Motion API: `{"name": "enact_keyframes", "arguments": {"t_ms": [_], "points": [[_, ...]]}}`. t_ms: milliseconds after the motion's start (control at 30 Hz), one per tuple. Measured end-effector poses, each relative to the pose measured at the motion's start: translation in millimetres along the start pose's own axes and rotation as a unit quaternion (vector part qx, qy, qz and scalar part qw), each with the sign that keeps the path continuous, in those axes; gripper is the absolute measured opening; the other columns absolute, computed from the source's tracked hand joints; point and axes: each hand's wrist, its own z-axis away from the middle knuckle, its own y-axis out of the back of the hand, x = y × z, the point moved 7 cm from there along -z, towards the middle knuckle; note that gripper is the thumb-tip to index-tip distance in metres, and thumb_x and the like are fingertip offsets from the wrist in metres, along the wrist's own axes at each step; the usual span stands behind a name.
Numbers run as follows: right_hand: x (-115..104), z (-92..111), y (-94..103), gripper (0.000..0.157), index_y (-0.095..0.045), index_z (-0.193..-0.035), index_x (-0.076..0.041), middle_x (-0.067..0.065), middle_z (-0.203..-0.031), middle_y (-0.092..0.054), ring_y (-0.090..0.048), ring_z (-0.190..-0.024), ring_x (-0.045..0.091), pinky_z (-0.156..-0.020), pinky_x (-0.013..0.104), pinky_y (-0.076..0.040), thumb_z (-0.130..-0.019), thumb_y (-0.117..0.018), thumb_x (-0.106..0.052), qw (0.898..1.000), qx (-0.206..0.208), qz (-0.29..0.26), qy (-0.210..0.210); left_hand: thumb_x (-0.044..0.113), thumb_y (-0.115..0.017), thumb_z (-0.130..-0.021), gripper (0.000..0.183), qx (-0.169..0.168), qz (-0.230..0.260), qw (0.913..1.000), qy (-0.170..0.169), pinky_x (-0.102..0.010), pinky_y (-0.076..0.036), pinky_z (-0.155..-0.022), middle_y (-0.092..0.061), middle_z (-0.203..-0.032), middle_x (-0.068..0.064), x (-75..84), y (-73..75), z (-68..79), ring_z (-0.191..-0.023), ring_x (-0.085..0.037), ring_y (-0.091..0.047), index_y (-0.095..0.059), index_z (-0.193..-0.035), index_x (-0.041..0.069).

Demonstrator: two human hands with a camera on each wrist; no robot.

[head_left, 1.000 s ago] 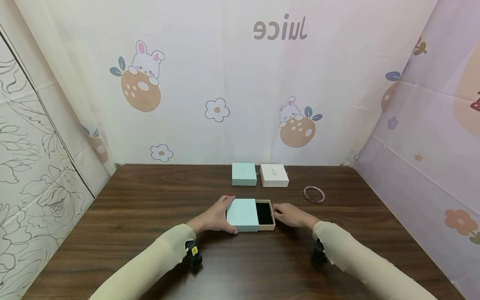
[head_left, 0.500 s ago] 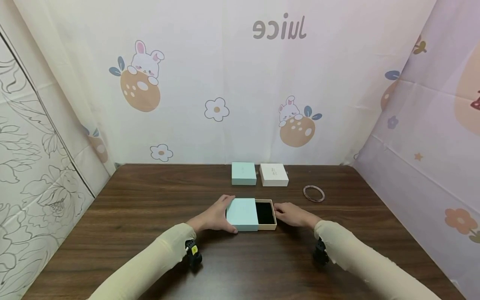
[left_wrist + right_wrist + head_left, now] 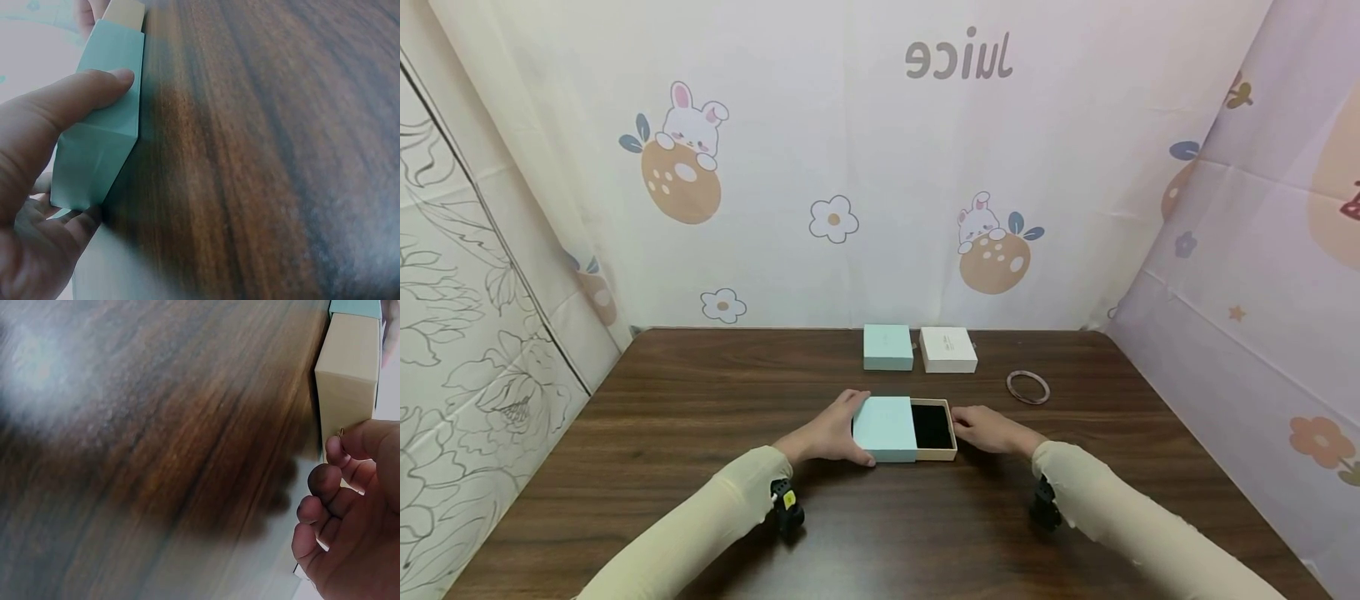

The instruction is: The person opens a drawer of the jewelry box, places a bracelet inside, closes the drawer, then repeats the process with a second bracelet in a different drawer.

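On the table lies a light teal gift box [image 3: 883, 428], a sleeve with a cream drawer [image 3: 936, 455] slid partly out to the right. Black lining [image 3: 932, 427] shows inside the drawer. My left hand [image 3: 830, 431] grips the sleeve's left end, thumb along the near side, as the left wrist view also shows. At the drawer's right end my right hand [image 3: 987, 429] pinches a small pull tab [image 3: 340, 432] between thumb and forefinger; the other fingers are curled. Most of the tab is hidden by the fingertips.
Behind stand another teal box [image 3: 888, 347] and a white box [image 3: 948, 350], side by side near the table's back edge. A pale ring-shaped bangle [image 3: 1027, 387] lies to the right. Printed curtains [image 3: 775, 125] enclose the back and sides.
The drawer has slid a little further out to the right, moving with my right hand. My left hand and the sleeve stay where they were.
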Motion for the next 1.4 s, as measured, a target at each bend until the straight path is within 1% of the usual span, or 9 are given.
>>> {"name": "enact_keyframes", "arguments": {"t_ms": [100, 233, 467, 767, 1067, 1267, 1400], "points": [[0.2, 0.8, 0.7, 0.015, -0.057, -0.088, -0.011, -0.005, -0.071, -0.046, -0.045, -0.066, 0.011, -0.064, 0.03, -0.038, -0.099, -0.047, -0.013, 1.0, 0.001, 0.002, 0.002, 0.029, -0.086, -0.069, 0.104, 0.001, 0.0, 1.0, -0.004, -0.043, -0.041, -0.092, -0.035, -0.136, -0.02, 0.6, 0.1, 0.5, -0.112, -0.028, -0.045, -0.025, -0.146, -0.007], [0.9, 1.4, 1.2, 0.015, -0.059, -0.09, -0.011, -0.005, -0.073, -0.047, -0.046, -0.068, 0.011, -0.066, 0.031, -0.038, -0.099, -0.047, -0.014, 1.0, 0.001, 0.001, 0.0, 0.028, -0.086, -0.068, 0.106, -0.003, 0.008, 0.9999, 0.006, -0.044, -0.04, -0.093, -0.034, -0.138, -0.019, 0.0, 0.3, 0.5, -0.113, -0.028, -0.045, -0.024, -0.147, -0.005], [3.1, 1.5, 0.7, 0.015, -0.059, -0.09, -0.011, -0.005, -0.073, -0.048, -0.046, -0.068, 0.011, -0.066, 0.031, -0.038, -0.099, -0.047, -0.013, 1.0, -0.004, 0.006, -0.003, 0.03, -0.086, -0.067, 0.107, -0.009, 0.004, 0.9997, 0.021, -0.041, -0.04, -0.093, -0.034, -0.139, -0.016, -3.5, -0.7, -0.7, -0.114, -0.026, -0.045, -0.024, -0.148, -0.002], [6.7, 0.7, 1.6, 0.015, -0.062, -0.096, -0.011, -0.004, -0.08, -0.053, -0.048, -0.074, 0.013, -0.069, 0.033, -0.039, -0.099, -0.048, -0.015, 1.0, -0.014, 0.005, -0.008, 0.03, -0.087, -0.066, 0.107, -0.003, 0.014, 0.9998, 0.013, -0.042, -0.04, -0.092, -0.034, -0.138, -0.017, -1.8, 0.1, 0.6, -0.112, -0.026, -0.045, -0.025, -0.147, -0.004], [7.9, 3.5, 3.9, 0.015, -0.062, -0.095, -0.01, -0.004, -0.078, -0.053, -0.047, -0.071, 0.012, -0.068, 0.033, -0.039, -0.099, -0.048, -0.013, 1.0, -0.01, 0.006, -0.007, 0.029, -0.086, -0.068, 0.107, -0.009, 0.011, 0.9998, 0.014, -0.04, -0.04, -0.092, -0.033, -0.139, -0.016, -1.3, -1.5, 0.3, -0.113, -0.024, -0.045, -0.024, -0.148, -0.002], [7.8, 5.7, 6.3, 0.016, -0.057, -0.087, -0.011, -0.005, -0.072, -0.047, -0.044, -0.067, 0.011, -0.065, 0.031, -0.037, -0.099, -0.047, -0.011, 1.0, -0.007, 0.016, 0.006, 0.029, -0.086, -0.068, 0.106, -0.009, 0.011, 0.9998, 0.015, -0.04, -0.04, -0.093, -0.033, -0.139, -0.016, -2.5, -1.1, 0.8, -0.113, -0.025, -0.044, -0.024, -0.148, -0.002], [7.8, 6.3, 7.2, 0.016, -0.057, -0.086, -0.012, -0.005, -0.071, -0.046, -0.044, -0.067, 0.011, -0.065, 0.03, -0.037, -0.099, -0.047, -0.011, 1.0, -0.007, 0.016, 0.005, 0.03, -0.086, -0.067, 0.107, -0.006, 0.013, 0.9998, 0.011, -0.041, -0.04, -0.093, -0.034, -0.139, -0.016, -2.2, -0.1, 0.5, -0.113, -0.025, -0.045, -0.025, -0.148, -0.003]]}}
